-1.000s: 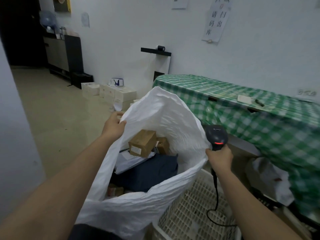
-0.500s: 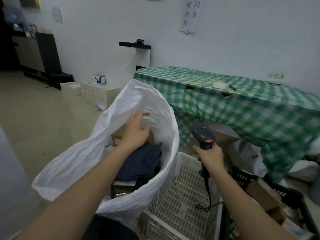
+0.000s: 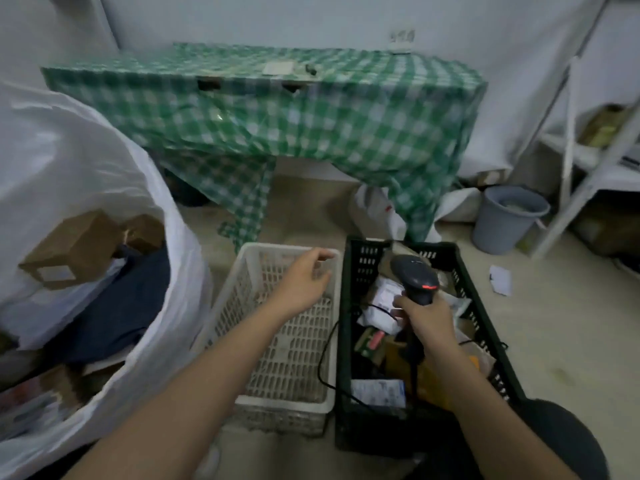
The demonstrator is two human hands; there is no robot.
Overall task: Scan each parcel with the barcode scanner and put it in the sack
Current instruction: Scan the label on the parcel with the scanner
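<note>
Presently, the white sack (image 3: pixel 86 188) stands at my left with its mouth wide open, the better to receive parcels; a brown cardboard box (image 3: pixel 74 249) and a dark blue bag (image 3: pixel 121 303) already lie in it, near the rim. Behind the crates, a table under a green checked cloth (image 3: pixel 277 109) stands against the wall; it takes no part in the work. The black crate (image 3: pixel 485 327) sits on the floor in front of me, touching the white basket (image 3: pixel 249 282) at its left edge, and holds the unscanned parcels (image 3: pixel 384 306), a loose heap of pouches and small packets. The white basket appears to hold no parcels.

My left hand (image 3: pixel 301 284) hovers over the far right corner of the white basket, fingers relaxed and holding nothing, angled towards the black crate; I judge it is placed to take up the next parcel. My right hand (image 3: pixel 424 315) grips the barcode scanner (image 3: pixel 414 277) by its handle above the crate, head pointing down at the heap with its red light showing, ready to read a label. Its cable (image 3: pixel 325 355) trails over the crate's left wall.
</note>
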